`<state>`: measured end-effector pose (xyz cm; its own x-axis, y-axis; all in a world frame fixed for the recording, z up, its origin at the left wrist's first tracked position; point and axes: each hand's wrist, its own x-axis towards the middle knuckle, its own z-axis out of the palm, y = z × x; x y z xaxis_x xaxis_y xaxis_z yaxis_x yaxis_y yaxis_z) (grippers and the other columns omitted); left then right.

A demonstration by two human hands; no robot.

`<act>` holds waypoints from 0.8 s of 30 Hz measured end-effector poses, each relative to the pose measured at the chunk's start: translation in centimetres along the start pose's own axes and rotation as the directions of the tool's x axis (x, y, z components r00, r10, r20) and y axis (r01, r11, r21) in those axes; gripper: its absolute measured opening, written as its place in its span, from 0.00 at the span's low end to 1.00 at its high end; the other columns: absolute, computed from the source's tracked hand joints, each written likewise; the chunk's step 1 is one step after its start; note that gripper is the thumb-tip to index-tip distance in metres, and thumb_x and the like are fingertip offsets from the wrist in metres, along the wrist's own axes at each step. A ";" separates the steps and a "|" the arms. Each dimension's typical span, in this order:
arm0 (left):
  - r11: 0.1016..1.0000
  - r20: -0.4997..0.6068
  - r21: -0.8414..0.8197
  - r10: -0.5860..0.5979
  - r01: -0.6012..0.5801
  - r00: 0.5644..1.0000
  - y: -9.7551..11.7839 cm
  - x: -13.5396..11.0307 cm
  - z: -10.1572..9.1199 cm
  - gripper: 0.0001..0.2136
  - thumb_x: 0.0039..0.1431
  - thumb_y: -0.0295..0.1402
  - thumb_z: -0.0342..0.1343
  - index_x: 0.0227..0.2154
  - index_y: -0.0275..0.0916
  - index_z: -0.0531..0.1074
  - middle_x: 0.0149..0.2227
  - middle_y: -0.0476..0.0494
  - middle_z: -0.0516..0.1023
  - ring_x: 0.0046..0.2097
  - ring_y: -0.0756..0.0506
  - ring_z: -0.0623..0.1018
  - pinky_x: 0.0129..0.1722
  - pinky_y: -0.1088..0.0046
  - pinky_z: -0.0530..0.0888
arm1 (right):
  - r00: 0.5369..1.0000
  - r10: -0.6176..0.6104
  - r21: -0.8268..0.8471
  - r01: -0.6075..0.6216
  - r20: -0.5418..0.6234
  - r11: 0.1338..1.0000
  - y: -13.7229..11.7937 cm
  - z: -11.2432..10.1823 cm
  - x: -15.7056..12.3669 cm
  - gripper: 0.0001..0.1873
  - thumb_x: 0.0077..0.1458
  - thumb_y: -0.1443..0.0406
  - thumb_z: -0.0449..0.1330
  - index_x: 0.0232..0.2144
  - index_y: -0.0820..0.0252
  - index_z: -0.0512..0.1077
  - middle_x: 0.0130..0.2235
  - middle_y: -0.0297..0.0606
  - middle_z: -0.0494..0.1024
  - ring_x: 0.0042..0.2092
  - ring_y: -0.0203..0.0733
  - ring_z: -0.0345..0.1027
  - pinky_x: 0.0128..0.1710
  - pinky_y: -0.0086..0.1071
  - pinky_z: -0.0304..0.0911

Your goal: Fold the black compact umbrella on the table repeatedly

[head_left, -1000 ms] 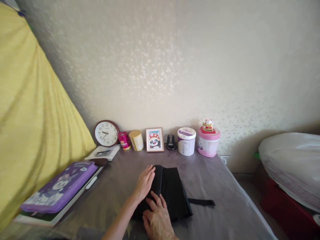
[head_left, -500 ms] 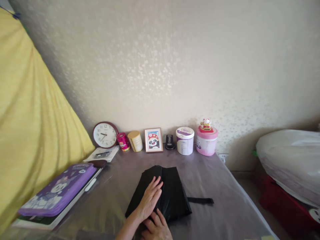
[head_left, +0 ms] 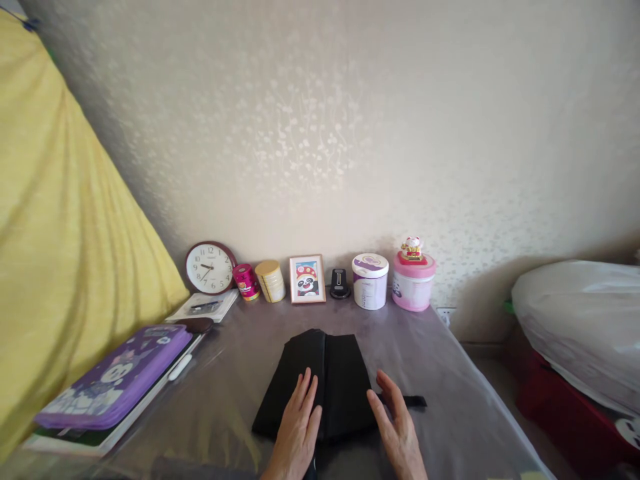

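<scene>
A folded black garment (head_left: 330,373) lies in the middle of the grey table (head_left: 450,413), with a black strap (head_left: 407,401) sticking out to its right. My left hand (head_left: 297,430) rests flat on the garment's near left part, fingers stretched out. My right hand (head_left: 397,430) lies open at the garment's near right edge, fingers apart, close to the strap. Neither hand holds anything.
Along the wall stand a round clock (head_left: 210,268), a pink tin (head_left: 247,282), a gold tin (head_left: 271,281), a framed panda picture (head_left: 307,279), a small black device (head_left: 339,284), a white tub (head_left: 370,281) and a pink tub (head_left: 413,282). A purple case (head_left: 117,377) lies left. A yellow curtain (head_left: 60,267) hangs left.
My left hand slid back along the garment toward me. My right hand came out from beneath the left and moved right to the garment's right edge.
</scene>
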<state>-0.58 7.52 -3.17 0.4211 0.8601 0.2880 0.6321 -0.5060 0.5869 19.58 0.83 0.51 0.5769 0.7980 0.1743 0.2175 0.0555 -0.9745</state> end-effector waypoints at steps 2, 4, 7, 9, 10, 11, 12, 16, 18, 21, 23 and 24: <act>0.999 -0.019 -0.027 -0.028 0.027 0.999 0.1 -0.7 0.3 0.24 0.65 0.37 0.37 0.63 0.49 0.45 0.67 0.50 0.43 0.66 0.43 0.47 0.62 0.57 0.54 | 0.994 0.110 0.142 -0.113 0.030 0.983 1.1 0.6 -0.1 0.32 0.50 0.48 0.58 0.51 0.62 0.65 0.53 0.47 0.71 0.54 0.52 0.64 0.52 0.42 0.64; 0.996 -0.039 -0.072 -0.061 0.058 0.997 0.4 -1.3 0.3 0.24 0.65 0.36 0.36 0.63 0.49 0.43 0.67 0.50 0.42 0.66 0.44 0.47 0.63 0.59 0.54 | 0.989 0.140 0.216 -0.145 0.036 0.966 1.4 1.1 -0.5 0.34 0.48 0.48 0.59 0.52 0.62 0.64 0.53 0.48 0.71 0.55 0.52 0.64 0.51 0.41 0.64; 0.984 -0.059 -0.145 -0.112 0.103 0.992 1.0 -1.8 0.0 0.23 0.66 0.36 0.33 0.63 0.45 0.44 0.67 0.49 0.43 0.66 0.45 0.47 0.63 0.61 0.53 | 0.993 0.098 0.122 -0.104 0.060 0.987 0.8 1.3 -1.0 0.31 0.50 0.50 0.59 0.52 0.59 0.65 0.53 0.45 0.71 0.56 0.52 0.63 0.53 0.43 0.62; 0.978 -0.055 -0.171 -0.130 0.118 0.990 1.4 -1.9 -0.2 0.23 0.66 0.36 0.32 0.63 0.43 0.45 0.67 0.47 0.44 0.66 0.46 0.47 0.63 0.62 0.52 | 0.996 -0.013 -0.026 0.016 0.086 1.000 0.2 1.1 -1.1 0.28 0.51 0.52 0.59 0.51 0.57 0.67 0.54 0.43 0.71 0.56 0.52 0.62 0.55 0.46 0.59; 0.977 -0.050 -0.175 -0.130 0.119 0.990 1.5 -2.0 -0.3 0.23 0.66 0.36 0.32 0.63 0.42 0.45 0.67 0.47 0.44 0.66 0.46 0.47 0.63 0.62 0.52 | 0.992 -0.087 -0.098 0.096 0.096 0.991 -0.1 0.9 -1.2 0.27 0.51 0.52 0.59 0.50 0.57 0.68 0.54 0.43 0.71 0.56 0.53 0.62 0.56 0.47 0.58; 0.977 -0.048 -0.175 -0.130 0.119 0.990 1.6 -1.9 -0.4 0.23 0.66 0.36 0.32 0.63 0.41 0.46 0.66 0.46 0.44 0.66 0.46 0.47 0.63 0.62 0.52 | 0.982 -0.158 -0.156 0.173 0.105 0.972 -0.4 0.8 -1.2 0.25 0.51 0.53 0.60 0.49 0.57 0.69 0.54 0.43 0.70 0.56 0.53 0.61 0.57 0.49 0.57; 0.978 -0.050 -0.172 -0.129 0.119 0.990 1.7 -1.9 -0.4 0.23 0.66 0.36 0.33 0.63 0.41 0.46 0.66 0.46 0.45 0.66 0.46 0.48 0.63 0.62 0.52 | 0.970 -0.217 -0.194 0.235 0.112 0.952 -0.7 0.8 -1.2 0.24 0.51 0.54 0.60 0.49 0.57 0.70 0.55 0.43 0.69 0.57 0.53 0.61 0.57 0.49 0.56; 0.979 -0.067 -0.168 -0.128 0.115 0.990 1.8 -1.8 -0.4 0.23 0.66 0.37 0.35 0.63 0.40 0.47 0.66 0.44 0.46 0.65 0.45 0.49 0.63 0.61 0.54 | 0.963 -0.215 -0.184 0.243 0.159 0.952 -1.0 1.4 -1.8 0.27 0.54 0.55 0.57 0.55 0.57 0.63 0.57 0.45 0.67 0.56 0.51 0.62 0.54 0.46 0.61; 0.979 -0.071 -0.168 -0.129 0.115 0.989 1.7 -1.8 -0.4 0.23 0.66 0.37 0.35 0.63 0.40 0.48 0.66 0.44 0.46 0.65 0.44 0.50 0.62 0.61 0.54 | 0.973 -0.157 -0.101 0.176 0.172 0.979 -0.6 2.1 -2.2 0.31 0.54 0.55 0.56 0.58 0.58 0.57 0.57 0.46 0.66 0.55 0.50 0.63 0.51 0.43 0.65; 0.979 -0.073 -0.172 -0.125 0.111 0.989 1.5 -1.8 -0.3 0.23 0.66 0.36 0.34 0.63 0.39 0.48 0.66 0.43 0.47 0.65 0.44 0.50 0.62 0.60 0.55 | 0.988 -0.057 0.010 0.056 0.144 0.998 0.3 2.9 -2.3 0.34 0.54 0.54 0.56 0.59 0.61 0.54 0.57 0.49 0.65 0.55 0.49 0.63 0.48 0.40 0.68; 0.978 -0.077 -0.177 -0.123 0.107 0.989 1.4 -1.9 -0.3 0.23 0.66 0.36 0.34 0.63 0.39 0.47 0.66 0.43 0.47 0.65 0.44 0.50 0.62 0.61 0.55 | 0.994 0.011 0.035 -0.015 0.110 0.999 0.9 2.9 -2.2 0.36 0.52 0.52 0.57 0.58 0.62 0.55 0.57 0.50 0.66 0.56 0.50 0.63 0.49 0.41 0.66; 0.978 -0.079 -0.182 -0.122 0.106 0.989 1.3 -1.9 -0.3 0.23 0.66 0.36 0.34 0.63 0.40 0.47 0.66 0.44 0.47 0.65 0.44 0.50 0.62 0.61 0.55 | 0.995 0.042 0.034 -0.045 0.093 0.998 1.1 2.8 -2.0 0.36 0.51 0.52 0.58 0.58 0.62 0.56 0.56 0.49 0.66 0.56 0.51 0.62 0.50 0.41 0.65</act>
<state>-0.72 5.21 -2.74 0.2877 0.9179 0.2732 0.5442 -0.3914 0.7420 16.44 0.96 -1.26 0.5096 0.8521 0.1194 0.1642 0.0399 -0.9856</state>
